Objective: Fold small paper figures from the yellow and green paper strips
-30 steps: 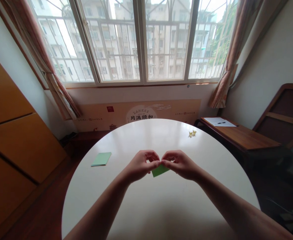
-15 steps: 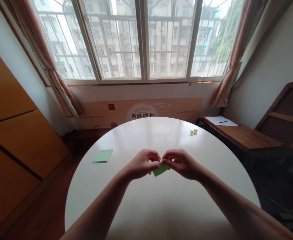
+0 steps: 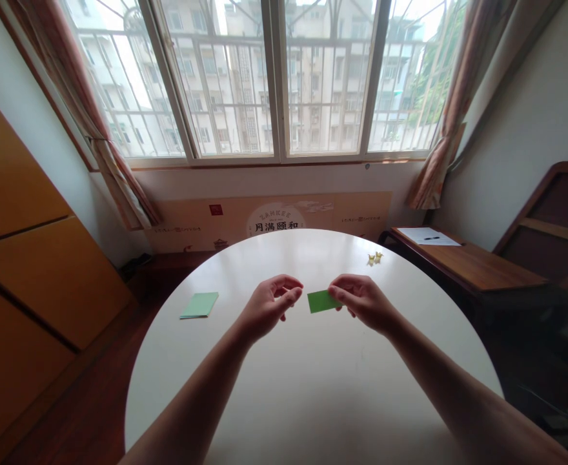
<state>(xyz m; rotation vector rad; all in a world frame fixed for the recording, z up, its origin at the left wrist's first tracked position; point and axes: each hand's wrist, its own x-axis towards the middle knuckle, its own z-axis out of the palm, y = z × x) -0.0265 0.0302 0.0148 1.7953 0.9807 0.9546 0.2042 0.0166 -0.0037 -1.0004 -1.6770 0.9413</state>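
A small green rectangle of paper [image 3: 320, 301] is pinched at its right end between the thumb and fingers of my right hand [image 3: 361, 300], above the middle of the white table. Just left of the paper is my left hand [image 3: 274, 303], its fingers curved and a little apart, with nothing visible in them. A narrow gap separates its fingertips from the paper's left edge. Further left, a stack of pale green paper squares [image 3: 199, 305] lies on the table.
The round white table [image 3: 284, 394] fills the lower middle. Two small yellowish folded pieces [image 3: 375, 258] stand near its far right edge. Beyond it on the right, a wooden bench [image 3: 497, 266] holds a white sheet [image 3: 422, 236] with a pen. An orange-brown cabinet [image 3: 46, 278] stands left.
My left hand has let go of the green paper and moved slightly left and away. My right hand has shifted right and up with the paper, which now shows more of its face.
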